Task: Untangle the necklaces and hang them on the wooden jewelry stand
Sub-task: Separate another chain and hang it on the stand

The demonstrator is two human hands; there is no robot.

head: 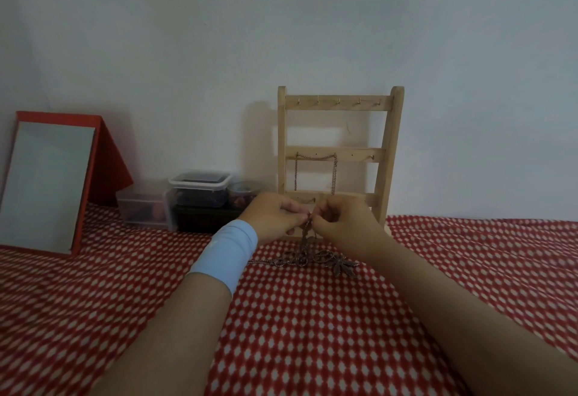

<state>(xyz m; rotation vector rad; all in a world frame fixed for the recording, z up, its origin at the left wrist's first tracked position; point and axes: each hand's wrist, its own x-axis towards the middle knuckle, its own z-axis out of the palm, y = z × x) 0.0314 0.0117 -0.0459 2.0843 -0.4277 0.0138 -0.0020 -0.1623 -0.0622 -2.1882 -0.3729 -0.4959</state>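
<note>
Left hand [275,217] and right hand [341,223] both pinch the tangled necklaces [308,251] at the top, just before the wooden jewelry stand [387,133]. Lower tangle lies on red patterned cloth [312,333]. One chain [334,176] hangs from the stand's middle bar.

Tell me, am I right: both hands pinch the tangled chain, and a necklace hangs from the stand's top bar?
No: the head view shows the necklace on the middle bar of the stand, not the top. Left hand and right hand pinch the tangled chain.
</note>
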